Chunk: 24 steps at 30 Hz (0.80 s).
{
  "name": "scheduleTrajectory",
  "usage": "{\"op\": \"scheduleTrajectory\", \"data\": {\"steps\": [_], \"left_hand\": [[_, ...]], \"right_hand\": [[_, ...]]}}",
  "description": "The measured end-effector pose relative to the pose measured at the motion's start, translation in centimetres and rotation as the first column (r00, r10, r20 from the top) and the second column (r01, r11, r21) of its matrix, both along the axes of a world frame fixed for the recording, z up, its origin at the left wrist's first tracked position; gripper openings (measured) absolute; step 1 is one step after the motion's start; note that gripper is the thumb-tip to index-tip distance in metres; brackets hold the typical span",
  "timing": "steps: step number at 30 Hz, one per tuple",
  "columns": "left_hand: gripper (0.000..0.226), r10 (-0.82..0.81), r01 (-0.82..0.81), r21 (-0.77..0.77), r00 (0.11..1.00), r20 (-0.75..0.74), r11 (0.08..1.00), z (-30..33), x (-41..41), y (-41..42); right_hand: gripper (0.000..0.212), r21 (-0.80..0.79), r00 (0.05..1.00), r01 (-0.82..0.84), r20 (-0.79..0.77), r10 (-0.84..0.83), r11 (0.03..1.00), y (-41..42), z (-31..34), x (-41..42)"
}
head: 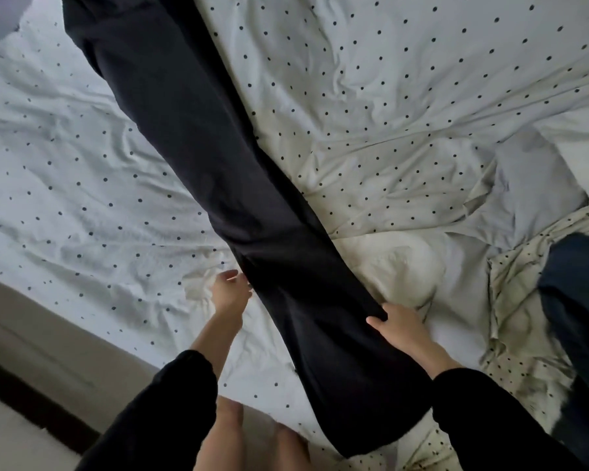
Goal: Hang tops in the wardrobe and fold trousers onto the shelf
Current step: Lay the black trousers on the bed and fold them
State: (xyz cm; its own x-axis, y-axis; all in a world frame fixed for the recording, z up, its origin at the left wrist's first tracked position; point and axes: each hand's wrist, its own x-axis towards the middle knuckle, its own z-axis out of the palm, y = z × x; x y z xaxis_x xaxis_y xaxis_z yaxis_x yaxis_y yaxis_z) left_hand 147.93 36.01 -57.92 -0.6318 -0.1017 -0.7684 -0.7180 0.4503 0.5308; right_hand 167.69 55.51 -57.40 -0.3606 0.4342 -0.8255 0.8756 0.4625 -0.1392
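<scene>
While black trousers [252, 205] lie across dotted duvet [405, 79], right hand [400, 329] fingers grip edge; left hand [230, 290] fingers relaxed, touching opposite edge.

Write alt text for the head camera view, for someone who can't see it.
Black trousers lie stretched diagonally across a white polka-dot duvet. The right hand grips one edge, the left hand touches the opposite edge. A dark blue garment lies at the right.
</scene>
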Motion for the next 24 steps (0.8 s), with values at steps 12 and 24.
{"op": "scheduleTrajectory", "data": {"steps": [12,24], "left_hand": [[0.031,0.167,-0.212,0.298,0.971,0.169,0.931,-2.0,1.9,1.7],[0.02,-0.203,0.185,0.126,0.968,0.146,0.975,-2.5,8.7,-3.5]], "right_hand": [[0.042,0.142,1.0,0.001,-0.031,0.003,0.99,-1.3,-0.3,4.1],[0.038,0.134,0.998,0.034,0.049,-0.041,0.99,-2.2,0.4,7.7]]}}
